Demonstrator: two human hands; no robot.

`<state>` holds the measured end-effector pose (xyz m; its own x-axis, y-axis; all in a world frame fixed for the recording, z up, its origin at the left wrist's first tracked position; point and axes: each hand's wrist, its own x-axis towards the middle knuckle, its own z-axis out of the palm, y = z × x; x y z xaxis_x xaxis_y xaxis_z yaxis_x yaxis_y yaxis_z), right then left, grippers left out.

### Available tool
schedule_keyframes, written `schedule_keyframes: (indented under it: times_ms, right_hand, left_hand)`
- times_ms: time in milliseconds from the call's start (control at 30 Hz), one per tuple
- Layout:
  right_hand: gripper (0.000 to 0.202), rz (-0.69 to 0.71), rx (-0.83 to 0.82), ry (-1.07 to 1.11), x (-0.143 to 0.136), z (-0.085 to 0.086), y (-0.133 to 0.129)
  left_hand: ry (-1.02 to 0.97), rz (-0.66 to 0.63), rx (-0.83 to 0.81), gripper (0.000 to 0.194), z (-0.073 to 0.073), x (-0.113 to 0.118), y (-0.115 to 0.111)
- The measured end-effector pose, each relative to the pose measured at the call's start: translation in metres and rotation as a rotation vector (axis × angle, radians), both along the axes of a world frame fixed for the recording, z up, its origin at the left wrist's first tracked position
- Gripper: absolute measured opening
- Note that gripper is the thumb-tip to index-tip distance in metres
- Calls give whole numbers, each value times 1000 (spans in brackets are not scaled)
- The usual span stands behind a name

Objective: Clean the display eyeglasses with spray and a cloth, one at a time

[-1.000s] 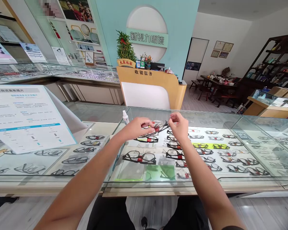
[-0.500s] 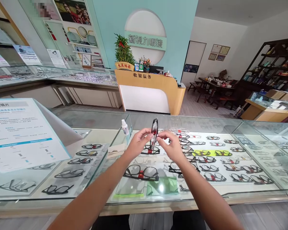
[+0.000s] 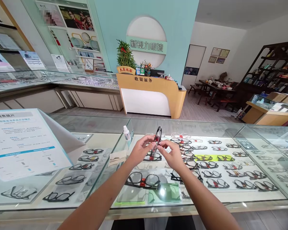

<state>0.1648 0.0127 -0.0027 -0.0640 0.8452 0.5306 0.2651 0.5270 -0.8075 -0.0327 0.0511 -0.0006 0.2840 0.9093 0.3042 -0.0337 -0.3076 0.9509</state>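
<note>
A pair of dark-framed glasses [image 3: 158,135] is held up edge-on over the glass counter [image 3: 103,209], with some red showing on it. My left hand [image 3: 143,149] pinches it from the left, thumb and fingers closed on the frame. From the other side, my right hand [image 3: 171,152] has its fingertips closed on the same glasses. Below my hands, black glasses with a red tag [image 3: 143,181] sit above a green card [image 3: 166,192]. A small white bottle [image 3: 127,133] stands left of my left hand, near a small picture card [image 3: 117,158].
Rows of glasses [image 3: 217,183] fill the display to the right. A large printed sign [image 3: 24,143] stands at the left on the counter. Beyond are a wooden reception desk [image 3: 146,102], a potted plant [image 3: 125,56] and a dark table [image 3: 216,86].
The view has tilted slightly up, so the counter and both hands appear lower. The held glasses have turned slightly and remain between both hands.
</note>
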Motion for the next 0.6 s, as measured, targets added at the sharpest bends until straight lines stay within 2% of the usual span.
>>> schedule_keyframes:
  times_ms: [100,300,600]
  right_hand:
    - [22,38,-28,41,1,1,0]
    - [22,18,14,31,5,7,-3]
    - [29,-312,209,-64,22,12,4]
  left_hand:
    - [-20,12,-1,40,1,2,-1]
    - [-58,35,17,47,1,4,-3]
    - [-70,141,4,59,3,5,0]
